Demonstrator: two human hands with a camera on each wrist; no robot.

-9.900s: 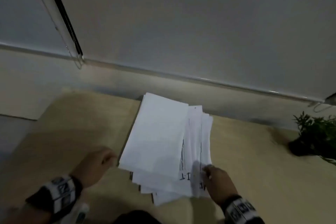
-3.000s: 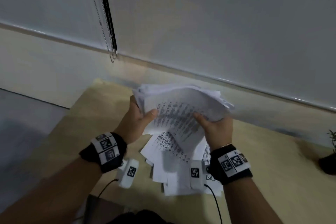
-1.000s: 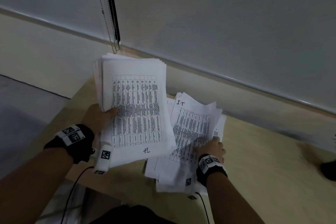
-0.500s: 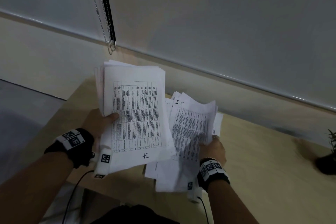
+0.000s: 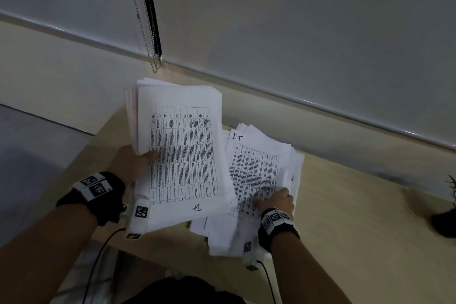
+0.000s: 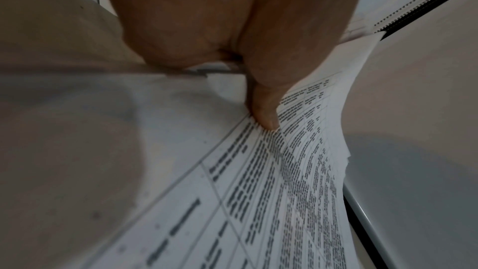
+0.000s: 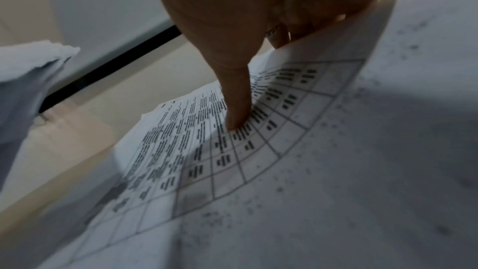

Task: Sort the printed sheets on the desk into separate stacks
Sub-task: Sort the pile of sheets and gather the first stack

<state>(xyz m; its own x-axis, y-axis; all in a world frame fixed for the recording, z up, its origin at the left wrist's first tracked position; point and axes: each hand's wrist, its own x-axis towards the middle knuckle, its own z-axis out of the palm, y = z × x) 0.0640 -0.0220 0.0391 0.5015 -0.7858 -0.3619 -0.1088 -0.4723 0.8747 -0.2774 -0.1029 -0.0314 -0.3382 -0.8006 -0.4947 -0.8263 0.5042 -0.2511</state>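
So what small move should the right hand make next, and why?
Probably lift the top sheet marked "I-T" off the loose pile on the desk. The right hand already pinches its near edge, thumb on top, while the left hand holds the other stack raised.

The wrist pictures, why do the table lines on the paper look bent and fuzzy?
Right wrist view: the very wide lens curves the grid on the sheet, and the near paper is blurred. Left wrist view: the print on the stack smears close up. Head view: dim but sharper.
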